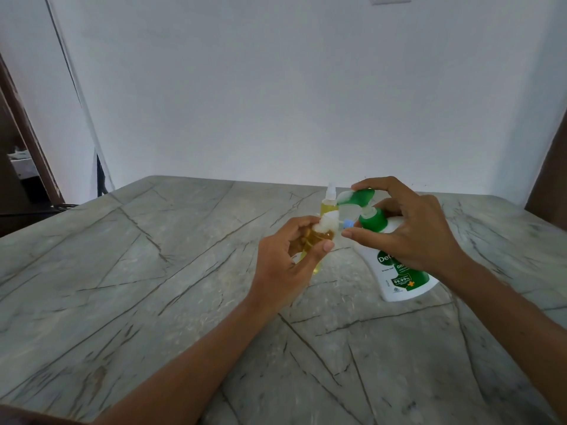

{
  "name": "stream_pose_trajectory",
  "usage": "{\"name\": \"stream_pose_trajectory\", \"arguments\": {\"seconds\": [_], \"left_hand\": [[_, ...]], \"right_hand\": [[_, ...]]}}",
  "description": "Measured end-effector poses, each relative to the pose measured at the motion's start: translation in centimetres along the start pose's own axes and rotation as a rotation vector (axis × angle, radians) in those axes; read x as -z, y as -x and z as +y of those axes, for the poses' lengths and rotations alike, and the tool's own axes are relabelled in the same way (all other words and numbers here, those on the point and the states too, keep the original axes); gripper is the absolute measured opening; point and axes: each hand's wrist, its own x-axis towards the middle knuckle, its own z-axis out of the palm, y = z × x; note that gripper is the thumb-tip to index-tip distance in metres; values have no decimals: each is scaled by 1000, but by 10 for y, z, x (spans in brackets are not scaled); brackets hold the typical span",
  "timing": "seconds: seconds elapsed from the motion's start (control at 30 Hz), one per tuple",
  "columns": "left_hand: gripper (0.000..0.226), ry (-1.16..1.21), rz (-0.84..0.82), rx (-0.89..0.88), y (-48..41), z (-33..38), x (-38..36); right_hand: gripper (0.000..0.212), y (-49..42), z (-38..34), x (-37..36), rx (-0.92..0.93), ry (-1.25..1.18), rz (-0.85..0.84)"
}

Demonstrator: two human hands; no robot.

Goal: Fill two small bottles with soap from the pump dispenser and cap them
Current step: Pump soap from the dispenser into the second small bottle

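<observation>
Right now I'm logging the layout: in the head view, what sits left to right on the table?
left hand → small bottle held in it → pump dispenser → right hand

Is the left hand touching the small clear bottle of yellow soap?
Touching. The head view shows the left hand wrapped around the small clear bottle of yellow soap, fingers and thumb pressed against its sides.

On the white plastic pump dispenser with the green collar we read part of a brand on its green label: "Det", the rest hidden behind the right hand. Below it we make out "OR", cut off likewise, and "99.99%" in white. The smaller print there is too blurred for us to read.
</observation>
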Motion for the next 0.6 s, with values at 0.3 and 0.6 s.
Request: {"name": "stream_pose_trajectory", "arguments": {"seconds": [0.3,0.6], "left_hand": [[37,41,34,95,-2,1,2],[35,102,94,167,-4,2,6]], "right_hand": [[67,2,10,-3,-143,-100,12],[80,8,29,11,-323,-276,-160]]}}
